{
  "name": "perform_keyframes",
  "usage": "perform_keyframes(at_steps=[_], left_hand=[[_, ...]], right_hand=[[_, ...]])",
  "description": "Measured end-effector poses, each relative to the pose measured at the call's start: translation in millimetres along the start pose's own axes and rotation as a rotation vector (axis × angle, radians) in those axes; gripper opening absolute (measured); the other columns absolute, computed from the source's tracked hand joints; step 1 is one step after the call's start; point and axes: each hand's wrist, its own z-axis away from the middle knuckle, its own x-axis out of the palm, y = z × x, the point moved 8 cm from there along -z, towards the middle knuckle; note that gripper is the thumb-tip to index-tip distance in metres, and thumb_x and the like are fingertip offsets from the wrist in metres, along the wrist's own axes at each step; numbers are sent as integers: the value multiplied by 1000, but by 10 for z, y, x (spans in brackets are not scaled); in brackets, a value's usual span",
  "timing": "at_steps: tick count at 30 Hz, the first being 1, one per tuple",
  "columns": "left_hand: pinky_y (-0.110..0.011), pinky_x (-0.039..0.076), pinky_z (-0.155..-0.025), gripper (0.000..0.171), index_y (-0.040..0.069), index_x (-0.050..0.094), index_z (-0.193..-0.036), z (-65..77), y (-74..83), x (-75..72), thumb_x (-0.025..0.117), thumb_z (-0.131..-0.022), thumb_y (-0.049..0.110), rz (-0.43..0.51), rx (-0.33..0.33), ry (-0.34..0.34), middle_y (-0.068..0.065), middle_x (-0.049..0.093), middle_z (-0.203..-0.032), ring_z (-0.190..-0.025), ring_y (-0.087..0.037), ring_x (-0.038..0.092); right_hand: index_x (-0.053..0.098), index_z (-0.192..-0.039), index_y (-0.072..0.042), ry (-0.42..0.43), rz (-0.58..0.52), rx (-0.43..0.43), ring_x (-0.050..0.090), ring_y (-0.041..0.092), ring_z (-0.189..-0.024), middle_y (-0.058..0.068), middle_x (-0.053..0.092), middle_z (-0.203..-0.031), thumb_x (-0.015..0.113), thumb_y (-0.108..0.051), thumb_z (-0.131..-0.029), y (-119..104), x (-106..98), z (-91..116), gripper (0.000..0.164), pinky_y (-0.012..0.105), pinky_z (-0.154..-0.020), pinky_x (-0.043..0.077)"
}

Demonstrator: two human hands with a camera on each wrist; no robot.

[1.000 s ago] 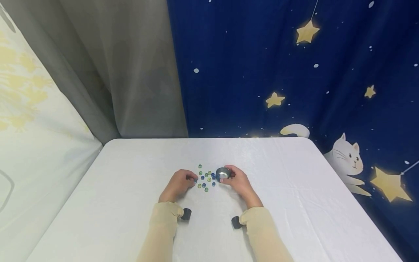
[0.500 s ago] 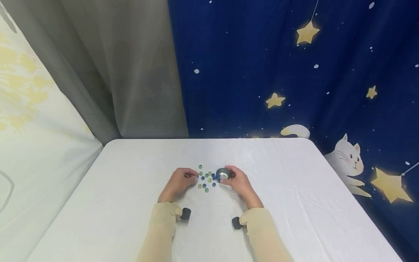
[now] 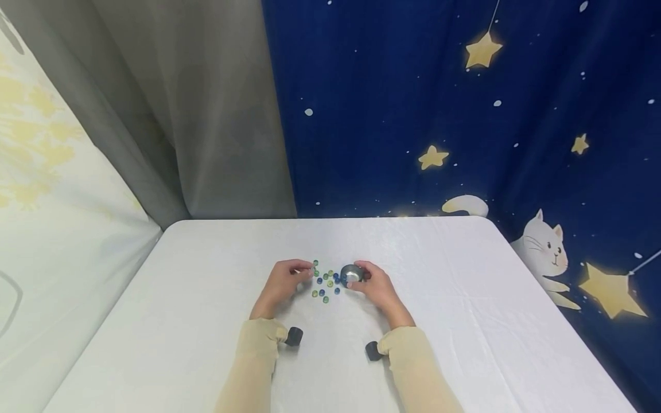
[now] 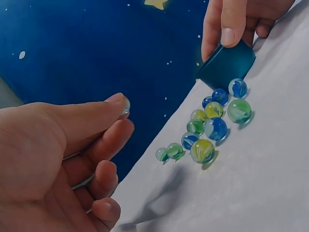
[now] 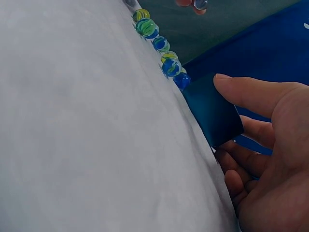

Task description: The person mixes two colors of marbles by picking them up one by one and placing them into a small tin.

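The left hand point(image 3: 284, 281) pinches 1 small, pale clear marble point(image 4: 127, 107), thumb and fingertip clamped on it; its other fingers bend loosely below; the pinched marble is off the white table point(image 3: 206, 298), near the far left of the loose marbles point(image 4: 216, 129); the right hand point(image 3: 379, 287) grips a small metal cup point(image 4: 229, 67) from the right, thumb and fingers clamped on its wall; the cup stands upright on the table, silvery inside and dark teal outside in the wrist views; 12 loose marbles lie between the 2 hands, swirled in blue, green and yellow; blue ones sit nearest the cup, though I cannot tell whether they touch it; both arms wear cream sleeves point(image 3: 253, 367), with a black block point(image 3: 295, 336) at each cuff; behind the table hang a grey curtain point(image 3: 227, 115) and a navy curtain point(image 3: 382, 86), the latter printed with yellow stars and a white cat point(image 3: 544, 252).
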Motion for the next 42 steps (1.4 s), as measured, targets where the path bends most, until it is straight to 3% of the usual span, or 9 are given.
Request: perform_keyframes(at_steps=[6, 24, 42], left_hand=[[-31, 44, -68, 21, 9, 74, -107, -12, 42, 8, 72, -87, 16, 58, 24, 41, -1, 64, -90, -80, -19, 53], [-31, 42, -68, 18, 14, 74, -104, 5, 211, 140, 73, -87, 21, 203, 78, 195, -2, 61, -82, -76, -19, 52], [-26, 42, -62, 19, 16, 74, -106, 9, 294, 333, 73, -88, 23, 197, 60, 216, -1, 59, -79, -70, -17, 50]], right_hand=[[59, -130, -10, 5, 1, -9, 58, 26, -105, 9, 63, -120, 81, -16, -77, 1, -3, 14, 57, 48, -91, 44], [60, -130, -10, 10, 7, -7, 59, 27, -107, 9, 63, -120, 81, -16, -77, 12, 11, 6, 57, 47, -93, 44], [59, -131, -8, 5, 23, -31, 59, 27, -106, 11, 63, -121, 81, -17, -78, -28, -7, 6, 58, 47, -92, 45]])
